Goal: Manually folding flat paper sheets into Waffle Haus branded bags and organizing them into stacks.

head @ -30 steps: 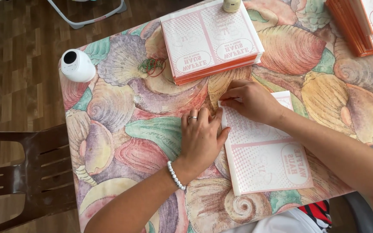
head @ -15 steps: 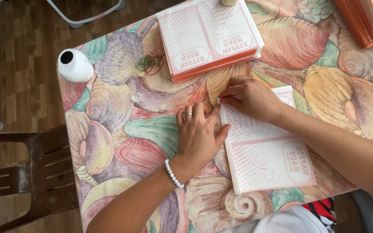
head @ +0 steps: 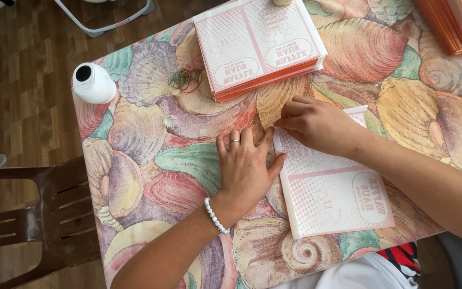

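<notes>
Item: flat pink-and-white printed paper sheet (head: pixel 332 190), lower right of centre on the shell-patterned tablecloth (head: pixel 151 160); left hand (head: pixel 244 168) lies flat with fingers spread, gripping nothing, thumb braced along the sheet's left folded edge, while the right hand (head: pixel 316 123) curls its fingertips down onto the upper left corner. Risk: uneven pressing could skew the crease or crumple that corner. Adjacent: stack of like sheets (head: pixel 260 45), upper centre; rubber bands (head: pixel 185 80) beside it.

Pink-and-white dotted sheet (head: pixel 333 184), pastel seashell-patterned tablecloth (head: pixel 151 160), white beaded bracelet (head: pixel 215 215), brown chair (head: pixel 33 214)
</notes>
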